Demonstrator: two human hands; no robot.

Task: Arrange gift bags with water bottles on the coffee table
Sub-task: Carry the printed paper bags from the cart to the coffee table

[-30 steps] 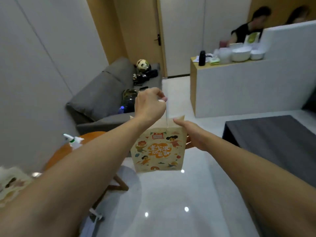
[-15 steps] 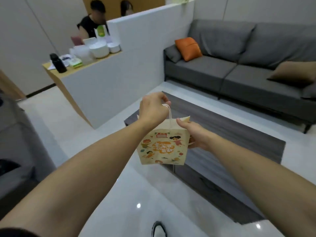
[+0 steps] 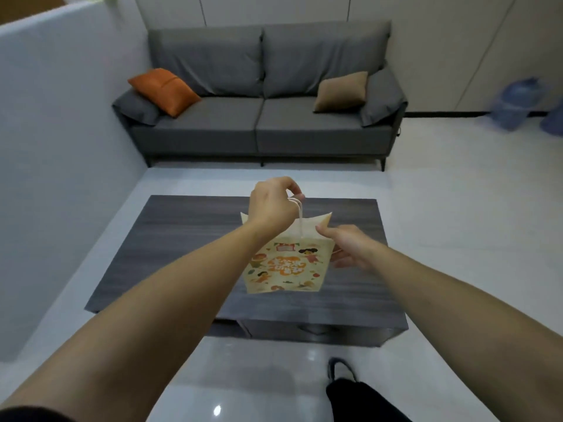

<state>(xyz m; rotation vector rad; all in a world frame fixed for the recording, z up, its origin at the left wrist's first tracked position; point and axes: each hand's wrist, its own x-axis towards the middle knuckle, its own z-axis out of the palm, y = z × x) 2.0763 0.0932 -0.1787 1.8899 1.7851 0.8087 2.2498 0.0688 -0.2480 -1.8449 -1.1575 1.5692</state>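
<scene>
Left hand [image 3: 272, 202] pinches the cord handles of a printed paper gift bag [image 3: 286, 263], which hangs above the dark coffee table [image 3: 170, 257]. Right hand [image 3: 345, 248] grips the bag's right side, thumb on its top rim. Behind: grey sofa [image 3: 262, 117].

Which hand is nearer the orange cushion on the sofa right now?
Left. The left hand grips the gift bag's handle on the orange cushion's side; the right hand holds the bag's opposite edge, lower and farther from it.
</scene>
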